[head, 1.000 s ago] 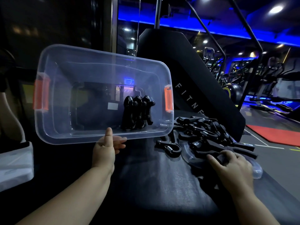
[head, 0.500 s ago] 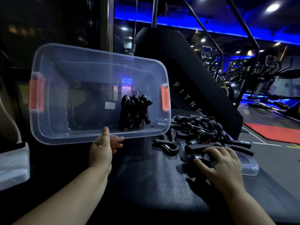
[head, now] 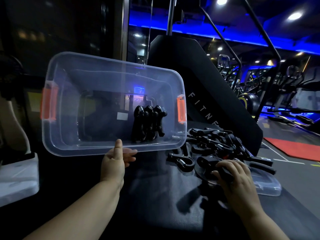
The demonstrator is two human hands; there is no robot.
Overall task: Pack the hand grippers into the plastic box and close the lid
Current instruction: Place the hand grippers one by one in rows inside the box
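A clear plastic box (head: 72,101) with orange latches is tilted up on its side, its opening facing me. My left hand (head: 115,161) grips its lower rim, thumb up on the edge. A row of black hand grippers (head: 147,124) stands inside at the right. On the dark bench, a pile of loose black hand grippers (head: 223,142) lies on the clear lid (head: 268,183). My right hand (head: 233,175) curls its fingers around one black hand gripper (head: 210,161) at the pile's near edge. Another gripper with a steel spring (head: 181,161) lies apart to the left.
The black padded bench (head: 155,196) carries everything. A black slanted machine panel (head: 199,84) rises behind the pile. A white foam piece (head: 17,177) sits at the far left. Gym machines and a red mat (head: 294,148) fill the right background.
My right hand has moved left along the pile's near edge and closed its fingers around one gripper. My left hand keeps holding the tilted box.
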